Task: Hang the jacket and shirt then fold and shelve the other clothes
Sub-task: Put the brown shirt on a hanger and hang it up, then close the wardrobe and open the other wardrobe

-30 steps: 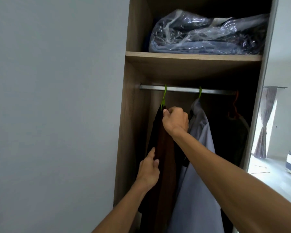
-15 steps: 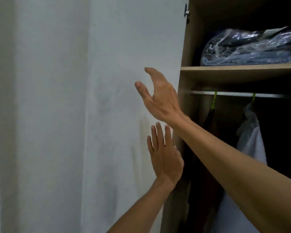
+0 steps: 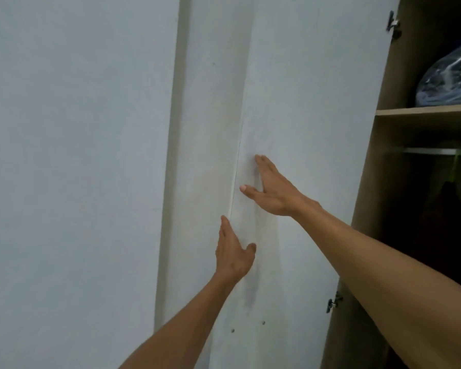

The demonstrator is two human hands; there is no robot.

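Note:
Both hands are flat on a white wardrobe door [image 3: 304, 107] left of the open compartment. My right hand [image 3: 270, 189] presses the door near its left edge, fingers spread, holding nothing. My left hand [image 3: 233, 253] is lower, its fingertips at the thin seam between this door and the neighbouring white panel [image 3: 210, 129]. In the dark compartment at far right, a green hanger hook [image 3: 456, 162] hangs on the metal rail [image 3: 437, 151] with a dark garment [image 3: 447, 209] below it, barely visible.
A wooden shelf [image 3: 423, 112] above the rail carries a plastic-wrapped bundle of clothes [image 3: 447, 81]. Door hinges [image 3: 333, 303] show on the wooden side panel. A plain white wall fills the left of the view.
My right hand let go of the hanger and my left hand left the dark garment. Both moved left onto the white door, and my view swung left away from the compartment.

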